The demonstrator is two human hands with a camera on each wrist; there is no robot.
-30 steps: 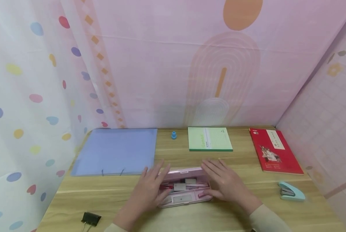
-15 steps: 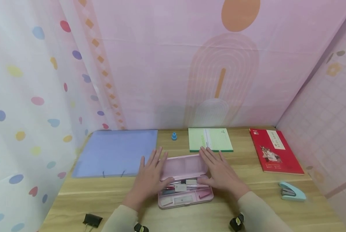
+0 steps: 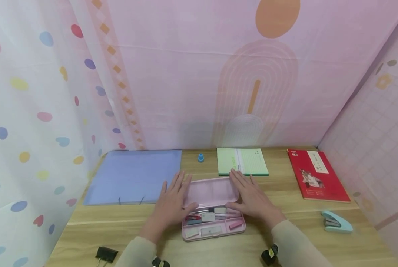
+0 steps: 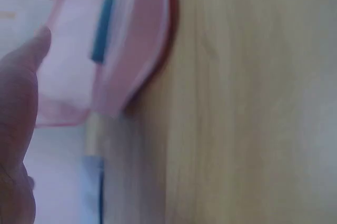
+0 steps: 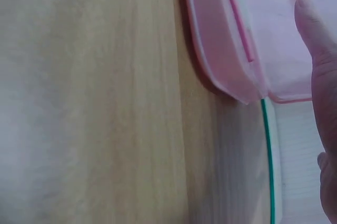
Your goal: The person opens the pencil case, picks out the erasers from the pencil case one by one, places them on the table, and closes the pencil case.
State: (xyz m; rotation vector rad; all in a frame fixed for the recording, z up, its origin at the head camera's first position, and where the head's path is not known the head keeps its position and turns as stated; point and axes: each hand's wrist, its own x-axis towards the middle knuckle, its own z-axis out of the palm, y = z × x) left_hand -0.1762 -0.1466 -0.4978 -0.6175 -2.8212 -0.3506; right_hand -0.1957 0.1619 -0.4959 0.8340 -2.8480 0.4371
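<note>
One pink pencil case (image 3: pixel 213 207) lies open between two hands. Left hand (image 3: pixel 171 206) and right hand (image 3: pixel 252 200) rest flat against its lid, fingers (image 3: pixel 178 181) straight, gripping nothing. Two books, one folder (image 3: pixel 132 176) behind.

folder (image 3: pixel 133 176) left; pencil case (image 3: pixel 213 211) centre — notebook (image 3: pixel 242 161) behind; stapler (image 3: pixel 336 221) right

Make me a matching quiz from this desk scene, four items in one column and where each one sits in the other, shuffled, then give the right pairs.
Things:
1. pencil case
2. stapler
3. binder clip
4. blue folder

Places:
A. near left corner of the desk
B. far left, against the curtain
C. between the left hand and right hand, lid open
D. right side, in front of the red book

Pairs: 1-C, 2-D, 3-A, 4-B
</note>
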